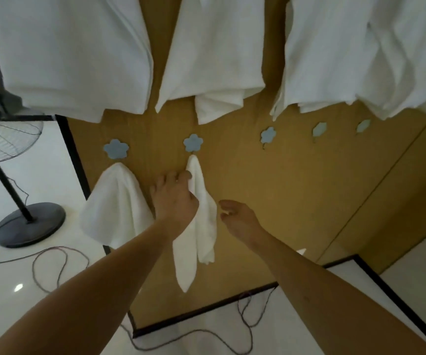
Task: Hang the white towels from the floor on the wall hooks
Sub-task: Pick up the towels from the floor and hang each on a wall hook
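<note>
A small white towel (pixel 201 221) hangs from the second blue flower-shaped hook (pixel 193 142) on the tan wall panel. My left hand (pixel 174 198) grips this towel a little below the hook. My right hand (pixel 240 219) hovers just right of the towel with fingers loosely curled, holding nothing. Another small white towel (pixel 115 203) hangs from the first flower hook (pixel 116 148) at the left. Three more flower hooks (pixel 268 135) stand bare to the right.
Large white towels (pixel 73 52) hang in a row above the hooks. A standing fan with a round black base (pixel 31 225) is at the left on the white floor. A cable (pixel 53 254) trails across the floor below the panel.
</note>
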Tool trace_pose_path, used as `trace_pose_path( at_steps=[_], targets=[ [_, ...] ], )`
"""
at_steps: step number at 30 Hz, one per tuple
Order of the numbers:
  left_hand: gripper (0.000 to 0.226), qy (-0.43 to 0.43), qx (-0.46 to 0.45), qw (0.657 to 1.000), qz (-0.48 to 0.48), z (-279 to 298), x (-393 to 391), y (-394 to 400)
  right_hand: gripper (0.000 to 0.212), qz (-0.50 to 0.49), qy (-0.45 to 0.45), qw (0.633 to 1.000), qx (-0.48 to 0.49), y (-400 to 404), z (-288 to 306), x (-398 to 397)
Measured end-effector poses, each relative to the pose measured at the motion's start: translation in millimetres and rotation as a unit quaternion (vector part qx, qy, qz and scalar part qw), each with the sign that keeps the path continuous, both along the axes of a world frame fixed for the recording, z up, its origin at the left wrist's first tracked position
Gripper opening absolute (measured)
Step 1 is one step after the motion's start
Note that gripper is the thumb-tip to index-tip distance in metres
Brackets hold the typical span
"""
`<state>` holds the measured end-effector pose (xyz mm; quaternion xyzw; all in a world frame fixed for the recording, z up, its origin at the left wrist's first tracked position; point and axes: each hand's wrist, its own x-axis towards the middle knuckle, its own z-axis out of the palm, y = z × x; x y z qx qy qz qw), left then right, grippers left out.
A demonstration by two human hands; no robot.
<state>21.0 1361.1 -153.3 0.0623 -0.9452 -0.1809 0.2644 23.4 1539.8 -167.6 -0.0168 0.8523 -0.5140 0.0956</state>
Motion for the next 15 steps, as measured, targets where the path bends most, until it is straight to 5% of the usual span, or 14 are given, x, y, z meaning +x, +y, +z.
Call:
trace_pose_path(
  at_steps=[7, 15],
  targets=[
    [0.038, -0.017, 0.000, 0.974, -0.226, 55.4, 29.3, 97.4, 0.054, -0.064, 0.116, 0.970, 0.203, 89.3, 44.4, 59.4],
    [0.045, -0.071, -0.039, 0.902, -0.425, 63.2, 137.3, 307.3, 0.064, -0.201, 0.117, 0.929, 0.286, 286.1, 58.6, 218.2]
  ],
)
